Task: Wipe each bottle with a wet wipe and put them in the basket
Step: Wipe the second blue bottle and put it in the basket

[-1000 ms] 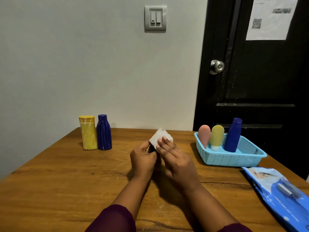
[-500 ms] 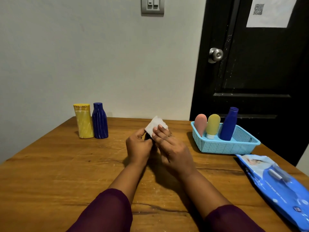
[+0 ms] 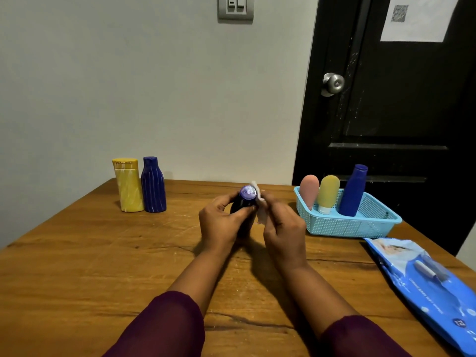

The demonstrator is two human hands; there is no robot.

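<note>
Left hand (image 3: 221, 229) is gripping a bottle (image 3: 247, 194), right hand (image 3: 284, 234) pinching a wipe (image 3: 261, 216) against it. Basket (image 3: 347, 225) is sitting right.

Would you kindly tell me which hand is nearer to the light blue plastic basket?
Right. The right hand sits just left of the light blue plastic basket; the left hand is farther left, gripping the dark blue bottle.

Scratched wooden table (image 3: 103, 253) — perforated plastic basket (image 3: 355, 222).
</note>
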